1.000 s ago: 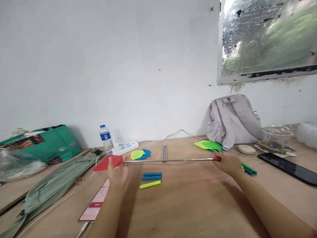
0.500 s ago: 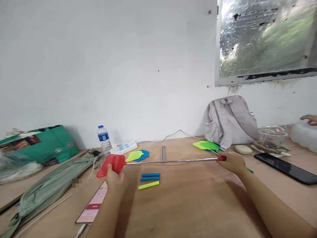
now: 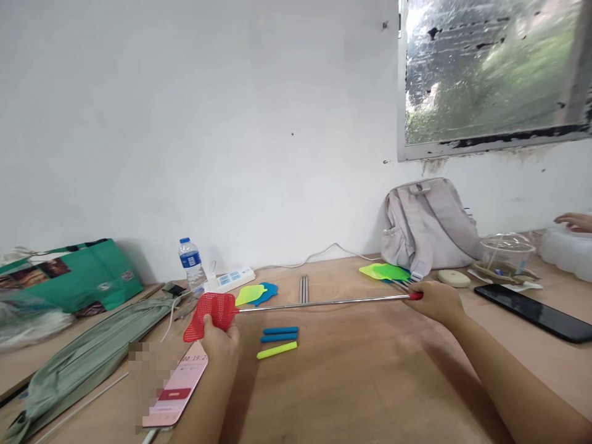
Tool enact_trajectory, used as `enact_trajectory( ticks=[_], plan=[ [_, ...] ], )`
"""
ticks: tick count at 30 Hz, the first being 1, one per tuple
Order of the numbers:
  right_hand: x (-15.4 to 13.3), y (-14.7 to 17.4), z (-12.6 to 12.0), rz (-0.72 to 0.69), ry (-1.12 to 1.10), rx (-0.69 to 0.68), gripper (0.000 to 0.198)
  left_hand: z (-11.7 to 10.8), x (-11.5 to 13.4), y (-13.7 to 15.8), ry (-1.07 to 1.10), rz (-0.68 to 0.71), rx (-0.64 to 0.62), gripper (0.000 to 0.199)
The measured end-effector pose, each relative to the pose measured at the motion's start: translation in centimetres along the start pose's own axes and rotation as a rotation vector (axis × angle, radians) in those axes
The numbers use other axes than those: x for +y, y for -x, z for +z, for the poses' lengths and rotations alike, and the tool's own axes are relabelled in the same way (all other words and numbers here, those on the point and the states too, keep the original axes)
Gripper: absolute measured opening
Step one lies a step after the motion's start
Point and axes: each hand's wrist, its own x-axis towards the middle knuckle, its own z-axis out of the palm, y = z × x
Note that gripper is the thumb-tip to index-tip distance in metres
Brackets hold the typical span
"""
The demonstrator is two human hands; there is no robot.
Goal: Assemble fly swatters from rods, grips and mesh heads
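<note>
Behind a wooden table (image 3: 370, 382), a white wall (image 3: 231, 135) is rising. Over the table, a fly swatter (image 3: 333, 302) is spanning two hands: the right hand (image 3: 437, 302) is clamping its fingers on the handle (image 3: 417, 296); the left hand (image 3: 222, 338), fingers spread a second ago, is now pinching the red head (image 3: 210, 308). Another person's hand (image 3: 576, 221) is newly showing far right.

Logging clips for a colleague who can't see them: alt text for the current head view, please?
A person's left hand holds a red mesh swatter head and their right hand its red end, a metal rod spanning between over a wooden table. Two blue tubes and a yellow tube lie nearby.
</note>
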Motion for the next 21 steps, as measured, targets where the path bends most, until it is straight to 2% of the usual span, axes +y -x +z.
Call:
enact_trajectory(
  ticks=[3,4,7,10,17,21],
  plan=[
    [-1.1,0.2,-0.2,-0.029,0.0,-0.015,0.026,1.4,-0.5,1.6,0.09,0.029,0.177,0.018],
    [-1.6,0.3,-0.3,-0.052,-0.003,-0.017,0.025,1.9,-0.9,2.3,0.1,0.015,0.194,0.018],
    [-3.4,0.7,-0.2,-0.116,-0.016,-0.015,0.022,3.1,-2.0,4.4,0.097,-0.004,0.174,0.018],
    [-4.5,1.0,-0.3,-0.122,-0.028,-0.008,0.021,3.4,-2.7,5.6,0.069,-0.001,0.168,0.02],
    [-7.6,2.2,-0.7,-0.176,-0.14,0.004,0.015,4.6,-2.9,8.0,0.076,-0.066,0.192,0.018],
    [-10.0,3.1,-0.3,-0.098,-0.24,-0.052,0.015,5.8,-2.8,10.8,0.067,-0.121,0.178,0.018]
  ],
)
